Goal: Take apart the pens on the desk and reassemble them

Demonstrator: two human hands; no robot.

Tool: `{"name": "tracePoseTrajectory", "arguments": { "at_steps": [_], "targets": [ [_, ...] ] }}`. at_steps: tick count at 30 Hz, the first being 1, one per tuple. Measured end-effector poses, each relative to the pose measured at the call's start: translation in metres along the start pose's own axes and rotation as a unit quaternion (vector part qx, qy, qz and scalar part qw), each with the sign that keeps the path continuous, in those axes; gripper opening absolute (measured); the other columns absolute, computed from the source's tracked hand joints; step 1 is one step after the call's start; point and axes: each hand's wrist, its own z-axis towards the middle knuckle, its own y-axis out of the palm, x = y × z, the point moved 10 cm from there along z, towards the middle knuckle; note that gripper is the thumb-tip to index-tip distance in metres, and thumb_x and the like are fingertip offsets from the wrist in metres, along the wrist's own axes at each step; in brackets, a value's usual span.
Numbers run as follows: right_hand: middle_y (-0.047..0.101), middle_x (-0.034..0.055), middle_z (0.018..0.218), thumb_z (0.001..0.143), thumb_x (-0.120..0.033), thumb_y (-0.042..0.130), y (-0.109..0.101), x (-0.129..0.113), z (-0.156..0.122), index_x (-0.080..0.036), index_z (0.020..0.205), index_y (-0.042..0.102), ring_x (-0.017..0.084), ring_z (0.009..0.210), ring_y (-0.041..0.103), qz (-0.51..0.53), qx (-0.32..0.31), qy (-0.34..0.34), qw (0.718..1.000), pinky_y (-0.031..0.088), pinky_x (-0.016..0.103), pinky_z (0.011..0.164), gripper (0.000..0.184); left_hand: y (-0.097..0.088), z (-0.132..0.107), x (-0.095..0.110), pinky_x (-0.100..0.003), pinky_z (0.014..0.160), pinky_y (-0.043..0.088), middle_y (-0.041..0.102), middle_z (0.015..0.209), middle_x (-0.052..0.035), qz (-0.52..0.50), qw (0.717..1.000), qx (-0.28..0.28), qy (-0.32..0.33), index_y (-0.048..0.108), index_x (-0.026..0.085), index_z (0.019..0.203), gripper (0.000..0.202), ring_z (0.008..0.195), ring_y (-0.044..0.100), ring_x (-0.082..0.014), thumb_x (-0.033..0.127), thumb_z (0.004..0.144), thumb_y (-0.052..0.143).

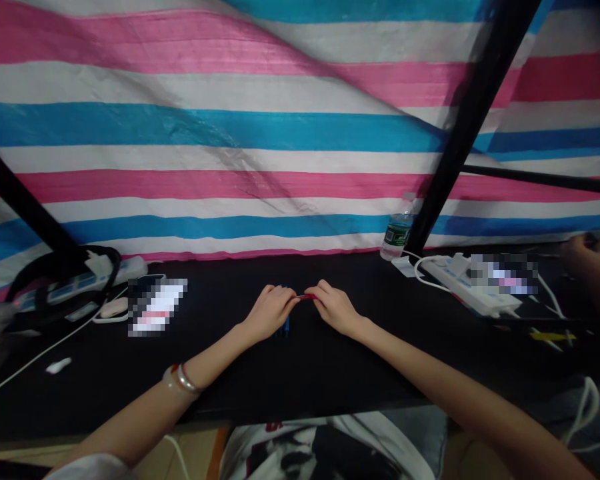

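Fingers (290, 304) of left hand (270, 313) and right hand (336, 309) pinch a red strip (304, 297) lying crosswise.

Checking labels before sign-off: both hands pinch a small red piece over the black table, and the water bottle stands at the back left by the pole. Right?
One slip: the water bottle stands at the back right, beside the black pole, not the back left, as the head view shows. The rest holds: the left hand and right hand pinch a small red piece over the black table.
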Motion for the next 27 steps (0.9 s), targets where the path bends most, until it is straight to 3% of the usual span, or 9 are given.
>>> {"name": "tracePoseTrajectory", "arguments": {
  "at_steps": [6,12,17,22,27],
  "targets": [
    [0.050,0.0059,0.083,0.086,-0.010,0.037,-0.002,-0.008,0.000,-0.017,0.100,0.059,0.015,0.071,0.051,0.005,0.010,-0.018,1.000,0.043,0.027,0.065,0.027,0.006,0.000,-0.002,-0.028,0.064,0.032,0.056,0.063,-0.0024,0.039,0.999,-0.026,-0.019,0.054,0.016,0.075,0.038,0.060,0.051,-0.0149,0.032,0.093,0.025],
    [0.051,0.0068,0.084,0.085,-0.008,0.037,-0.008,0.004,-0.001,-0.016,0.103,0.061,0.015,0.071,0.049,-0.005,0.046,-0.006,0.999,0.041,0.027,0.066,0.031,0.004,-0.006,-0.028,-0.024,0.054,0.027,0.053,0.055,-0.0004,0.025,0.994,-0.033,-0.101,0.056,0.019,0.072,0.043,0.053,0.052,-0.0146,0.038,0.093,0.025],
    [0.054,0.0061,0.094,0.081,0.002,0.033,-0.009,0.009,-0.001,-0.028,0.119,0.054,0.016,0.075,0.050,-0.051,0.046,-0.024,0.997,0.037,0.030,0.068,0.053,0.000,-0.008,-0.044,-0.023,0.052,0.027,0.052,0.054,0.0006,-0.070,0.985,-0.011,-0.155,0.054,0.019,0.067,0.039,0.052,0.051,-0.0143,0.040,0.090,0.030],
    [0.056,0.0068,0.097,0.082,-0.001,0.033,-0.008,0.010,-0.001,-0.028,0.117,0.056,0.017,0.081,0.053,-0.023,0.037,-0.010,0.999,0.039,0.032,0.069,0.050,0.002,-0.010,-0.051,-0.023,0.051,0.027,0.044,0.049,0.0028,-0.205,0.960,0.027,-0.188,0.050,0.018,0.059,0.041,0.049,0.044,-0.0125,0.043,0.087,0.035],
    [0.056,0.0080,0.100,0.084,-0.006,0.035,-0.014,0.012,0.000,-0.024,0.118,0.053,0.018,0.087,0.055,0.067,0.053,0.016,0.996,0.044,0.032,0.075,0.043,-0.004,-0.016,-0.064,-0.020,0.050,0.031,0.046,0.061,0.0039,-0.347,0.903,0.119,-0.222,0.054,0.018,0.082,0.026,0.053,0.042,-0.0101,0.041,0.086,0.041]
  ]
}}
